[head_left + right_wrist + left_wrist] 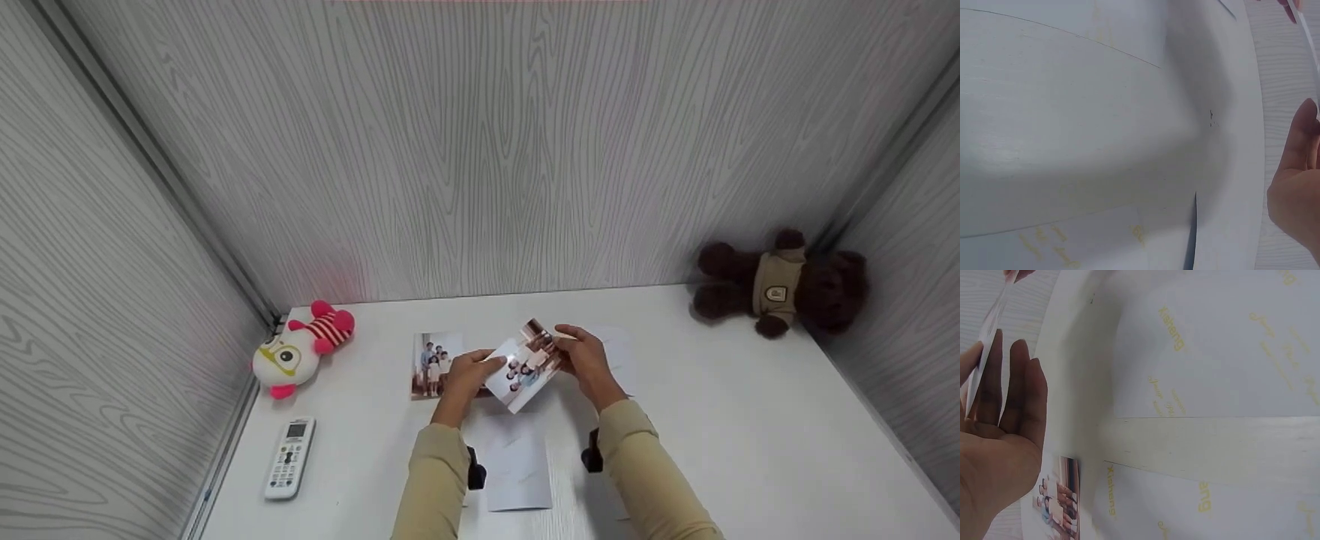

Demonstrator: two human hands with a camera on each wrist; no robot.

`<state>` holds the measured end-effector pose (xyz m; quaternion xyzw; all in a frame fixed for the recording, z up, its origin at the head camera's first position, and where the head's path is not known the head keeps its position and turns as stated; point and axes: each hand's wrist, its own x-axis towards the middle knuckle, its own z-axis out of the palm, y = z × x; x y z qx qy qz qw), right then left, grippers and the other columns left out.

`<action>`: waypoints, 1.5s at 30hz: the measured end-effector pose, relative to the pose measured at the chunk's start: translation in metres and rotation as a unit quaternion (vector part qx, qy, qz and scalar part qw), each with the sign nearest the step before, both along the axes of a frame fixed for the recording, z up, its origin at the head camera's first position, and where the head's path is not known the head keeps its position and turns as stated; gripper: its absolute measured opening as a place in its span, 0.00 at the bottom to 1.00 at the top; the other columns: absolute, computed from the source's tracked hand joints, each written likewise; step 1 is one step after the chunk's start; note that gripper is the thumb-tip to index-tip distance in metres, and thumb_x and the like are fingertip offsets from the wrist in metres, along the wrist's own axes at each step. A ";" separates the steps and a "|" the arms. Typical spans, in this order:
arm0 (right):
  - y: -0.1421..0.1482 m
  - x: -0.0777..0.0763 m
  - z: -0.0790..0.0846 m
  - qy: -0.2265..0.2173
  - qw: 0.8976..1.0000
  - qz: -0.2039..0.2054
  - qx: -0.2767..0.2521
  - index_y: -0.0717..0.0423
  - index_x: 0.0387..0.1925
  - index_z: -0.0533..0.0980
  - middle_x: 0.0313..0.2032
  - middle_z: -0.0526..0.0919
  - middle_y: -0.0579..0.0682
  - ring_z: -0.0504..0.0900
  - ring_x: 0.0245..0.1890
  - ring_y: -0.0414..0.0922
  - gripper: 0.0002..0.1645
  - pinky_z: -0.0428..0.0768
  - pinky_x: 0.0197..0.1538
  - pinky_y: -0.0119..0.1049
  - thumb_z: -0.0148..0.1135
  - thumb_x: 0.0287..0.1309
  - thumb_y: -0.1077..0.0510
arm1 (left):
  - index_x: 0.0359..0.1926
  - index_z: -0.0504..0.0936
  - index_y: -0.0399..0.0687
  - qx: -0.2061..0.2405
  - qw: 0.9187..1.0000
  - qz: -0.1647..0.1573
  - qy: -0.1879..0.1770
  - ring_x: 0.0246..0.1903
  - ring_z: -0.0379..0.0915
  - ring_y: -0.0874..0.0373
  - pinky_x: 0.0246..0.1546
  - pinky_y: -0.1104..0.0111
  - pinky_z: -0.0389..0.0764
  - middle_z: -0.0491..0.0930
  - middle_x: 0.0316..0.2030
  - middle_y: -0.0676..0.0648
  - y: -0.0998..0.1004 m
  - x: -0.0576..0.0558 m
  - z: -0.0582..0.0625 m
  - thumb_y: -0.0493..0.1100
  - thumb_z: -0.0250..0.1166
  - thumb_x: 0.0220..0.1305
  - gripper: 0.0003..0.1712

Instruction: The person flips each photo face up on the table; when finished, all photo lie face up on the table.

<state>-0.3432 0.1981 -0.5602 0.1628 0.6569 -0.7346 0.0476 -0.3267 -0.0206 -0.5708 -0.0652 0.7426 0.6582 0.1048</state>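
Note:
Above the middle of the white table, both hands hold one glossy family photo [517, 379], tilted, with its picture side toward the head camera. My left hand [466, 377] pinches its left edge between thumb and fingers. The thumb and fingers of my right hand [589, 361] grip the upper right part. In the left wrist view the print [987, 354] appears nearly edge-on. Another family photo [431, 367] lies face up just left of the left hand. Between the forearms lies a white-backed sheet [517, 469], its back printed with faint yellow lettering.
A second white-backed sheet [619, 352] lies behind the right hand. At the left are a pink and white plush toy [296, 356] and a white remote control [290, 459]. A brown teddy bear [780, 289] lies at the back right. Grey wood-patterned panels [480, 150] enclose the table.

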 end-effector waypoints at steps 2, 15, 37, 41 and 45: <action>0.000 0.001 -0.001 -0.002 1.000 0.003 0.007 0.58 0.62 0.76 0.36 0.83 0.47 0.79 0.29 0.38 0.21 0.81 0.32 0.29 0.57 0.70 0.61 | 0.59 0.83 0.42 0.018 1.000 0.001 -0.012 0.35 0.84 0.60 0.37 0.69 0.84 0.88 0.44 0.42 0.000 0.000 -0.001 0.48 0.69 0.64 0.25; -0.002 0.002 -0.006 0.030 0.997 -0.061 -0.044 0.59 0.68 0.67 0.43 0.82 0.55 0.84 0.33 0.40 0.26 0.87 0.39 0.32 0.53 0.71 0.66 | 0.77 0.59 0.40 0.243 0.965 0.063 -0.081 0.41 0.87 0.47 0.46 0.59 0.88 0.76 0.59 0.37 0.018 0.004 0.001 0.48 0.66 0.70 0.41; -0.005 0.007 -0.009 0.019 0.999 -0.001 -0.030 0.59 0.66 0.72 0.39 0.84 0.50 0.84 0.29 0.39 0.24 0.85 0.35 0.30 0.57 0.70 0.62 | 0.37 0.80 0.45 0.222 0.955 0.195 -0.016 0.28 0.82 0.59 0.42 0.58 0.88 0.82 0.32 0.49 0.029 0.008 -0.007 0.58 0.66 0.68 0.20; -0.005 0.008 -0.010 0.019 0.999 0.024 0.009 0.59 0.64 0.75 0.36 0.83 0.49 0.80 0.28 0.39 0.23 0.83 0.34 0.31 0.59 0.69 0.60 | 0.24 0.69 0.51 0.187 0.963 0.196 0.005 0.25 0.69 0.62 0.36 0.61 0.84 0.68 0.24 0.54 0.028 0.007 -0.008 0.61 0.66 0.67 0.25; -0.006 0.009 -0.012 0.012 0.998 0.051 0.043 0.57 0.61 0.78 0.38 0.84 0.50 0.80 0.28 0.41 0.21 0.81 0.32 0.33 0.60 0.68 0.59 | 0.21 0.61 0.54 0.143 0.972 0.186 0.020 0.24 0.58 0.62 0.31 0.64 0.79 0.58 0.23 0.54 0.028 0.008 -0.008 0.62 0.65 0.68 0.29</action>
